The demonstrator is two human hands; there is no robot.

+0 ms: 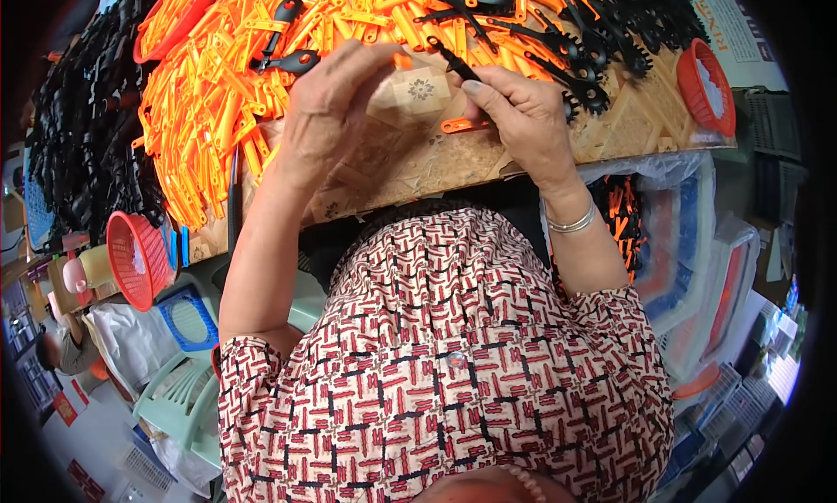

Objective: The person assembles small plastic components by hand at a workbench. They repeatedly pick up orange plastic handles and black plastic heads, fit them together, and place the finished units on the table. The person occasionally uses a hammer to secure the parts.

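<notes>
My right hand (pixel 527 119) grips a black plastic utensil handle (pixel 452 60), thumb along it, its narrow end pointing up and left. The rest of that piece is hidden behind my fingers. Across from it, my left hand (pixel 331 93) has its fingers curled, with a small orange plastic piece (pixel 402 60) at the fingertip, partly hidden and blurred. Just below the hands' gap, a flat orange handle part (pixel 459 125) lies on the wooden tabletop (pixel 410 167). Black toothed spoon heads (pixel 588 93) lie right of my right hand.
A large heap of orange handle parts (pixel 205 119) covers the table's left and back. Black parts (pixel 91 128) pile at far left. Red baskets stand at the right edge (pixel 706 89), back left (pixel 179 19) and front left (pixel 139 259). Plastic-lined bins (pixel 671 233) sit below right.
</notes>
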